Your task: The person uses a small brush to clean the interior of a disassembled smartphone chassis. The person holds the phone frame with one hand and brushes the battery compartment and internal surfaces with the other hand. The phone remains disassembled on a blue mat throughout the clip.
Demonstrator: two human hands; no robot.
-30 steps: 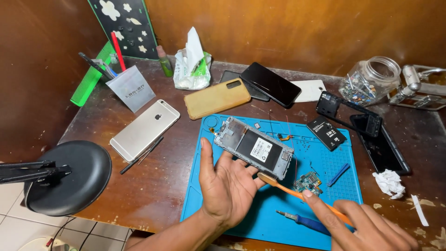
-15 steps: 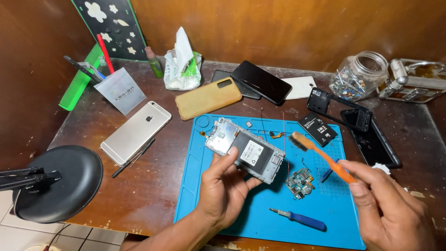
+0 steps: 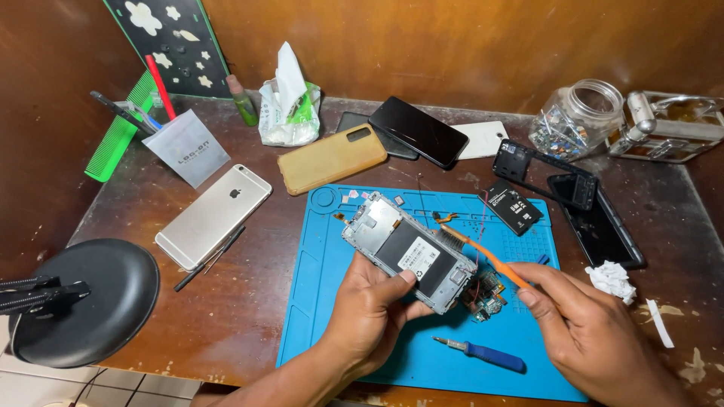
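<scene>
Two hands meet over one opened grey phone chassis with its black battery showing (image 3: 409,254). The left hand (image 3: 373,313) clasps it from below, thumb pressed on the battery's white label and fingers curled under the frame, so the chassis is lifted clear of the blue rubber work mat (image 3: 317,301). Its long axis runs from upper left, above the mat's top edge, down to lower right, where a small green circuit board (image 3: 486,295) lies just beside its lower corner.

The right hand (image 3: 592,332) pinches the handle of a slim orange-handled brush (image 3: 483,252) between thumb and forefingers. The brush slants up and to the left from that grip, and its bristle head sits at the chassis's right long edge, touching or nearly so. So the chassis lies left of and slightly above the right hand, and the brush crosses its long axis at an angle.

Nearer the person, a blue-handled screwdriver (image 3: 483,353) lies on the mat between the two wrists. Farther right, a loose black rectangular battery (image 3: 513,207) rests on the mat's top corner.
</scene>
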